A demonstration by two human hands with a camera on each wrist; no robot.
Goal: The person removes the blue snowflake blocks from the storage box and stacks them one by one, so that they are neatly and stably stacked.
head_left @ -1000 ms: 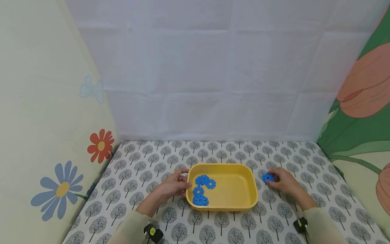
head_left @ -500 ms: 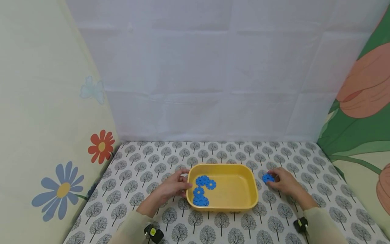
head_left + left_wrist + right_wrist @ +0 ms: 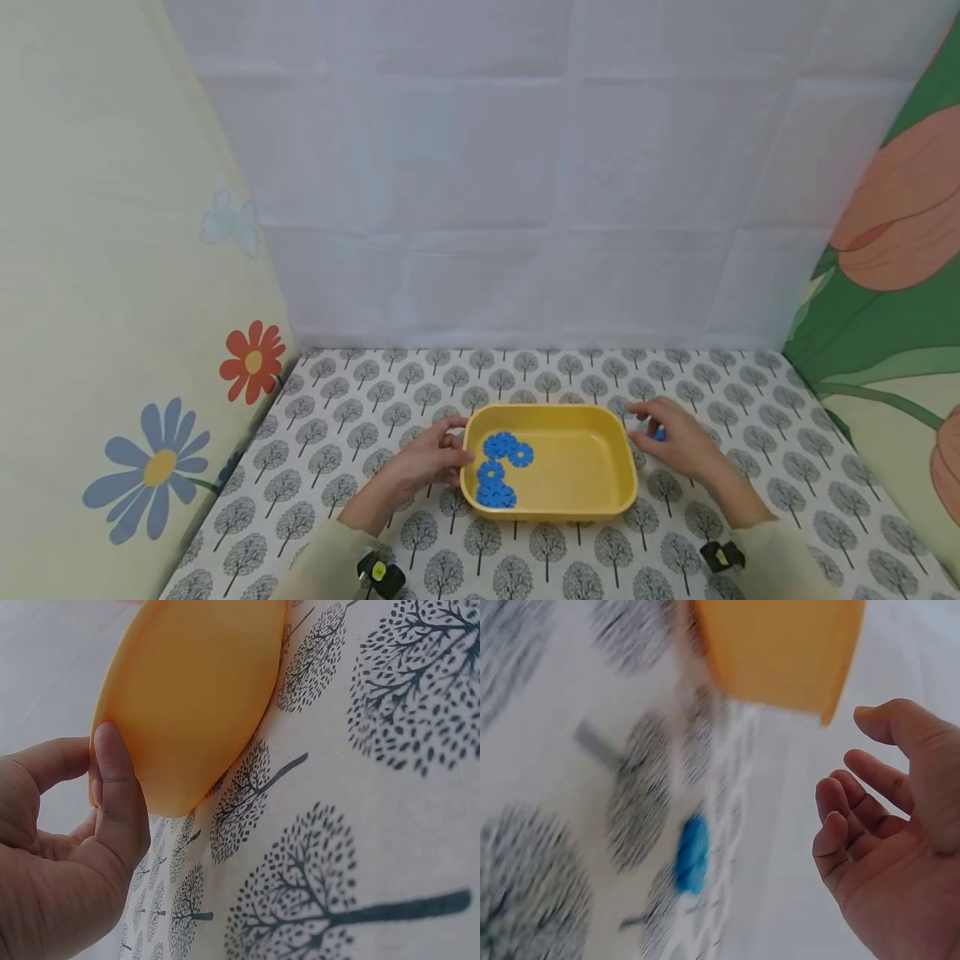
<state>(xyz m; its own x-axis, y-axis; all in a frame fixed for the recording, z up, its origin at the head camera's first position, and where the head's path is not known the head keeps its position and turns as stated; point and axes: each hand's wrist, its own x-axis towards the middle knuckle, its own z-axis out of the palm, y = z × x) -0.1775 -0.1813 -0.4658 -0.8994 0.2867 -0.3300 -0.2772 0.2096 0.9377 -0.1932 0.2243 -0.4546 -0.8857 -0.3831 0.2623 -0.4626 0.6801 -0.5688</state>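
Note:
A shallow yellow plastic tray [image 3: 581,471] stands on the cloth, its left rim pinched between the thumb and fingers of my left hand [image 3: 423,457]. Several blue notched flower-shaped discs [image 3: 496,494] lie flat and overlapping in its left half. Just off the tray's right end hovers my right hand [image 3: 681,440], thumb and fingers spread apart with nothing between them. Beneath that hand, a blue piece [image 3: 693,855] lies on the cloth, blurred in the right wrist view and mostly hidden by the fingers in the head view.
Tree-printed cloth [image 3: 547,575] covers the table. A white sheet [image 3: 480,167] hangs behind it. Flower-painted panels [image 3: 150,333] rise at the left and right sides.
My right hand has let go of the blue piece, opened its fingers and shifted left toward the tray. The left hand keeps its hold on the rim.

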